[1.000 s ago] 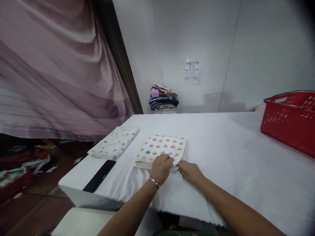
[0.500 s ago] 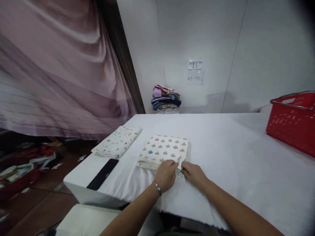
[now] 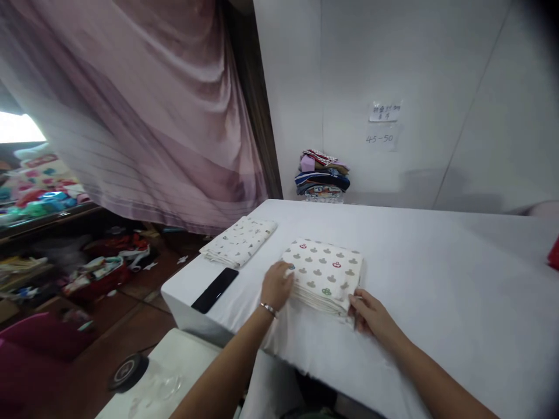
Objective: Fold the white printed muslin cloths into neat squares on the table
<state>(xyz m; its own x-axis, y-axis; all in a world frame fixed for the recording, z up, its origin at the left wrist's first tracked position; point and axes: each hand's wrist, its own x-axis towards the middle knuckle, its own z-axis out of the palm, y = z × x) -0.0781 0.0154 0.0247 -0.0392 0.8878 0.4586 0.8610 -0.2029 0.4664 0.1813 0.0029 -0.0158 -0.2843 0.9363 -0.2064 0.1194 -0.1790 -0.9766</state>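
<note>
A folded white cloth [image 3: 321, 269] printed with grey mushroom shapes and a few red, blue and green ones lies in layers on the table. At its near left corner is my left hand [image 3: 278, 286], fingers apart and reaching over the edge; a metal bracelet is on that wrist. My right hand [image 3: 370, 313] pinches the near right corner between thumb and fingers. Further left lies another folded white cloth [image 3: 240, 240] with a small scattered print. Nearer me, a black phone [image 3: 215, 290] rests beside it.
A white cover drapes the table [image 3: 437, 267]. Behind its far edge rises a stack of folded fabrics [image 3: 323, 177] against the wall. Part of a red basket [image 3: 554, 254] shows at far right. Below left stands a white surface with a black round object [image 3: 128, 372]. A pink curtain [image 3: 174, 116] hangs left.
My left hand has moved from the near right corner of the mushroom-print cloth to its near left corner. My right hand stays at the right corner. The view has turned left.
</note>
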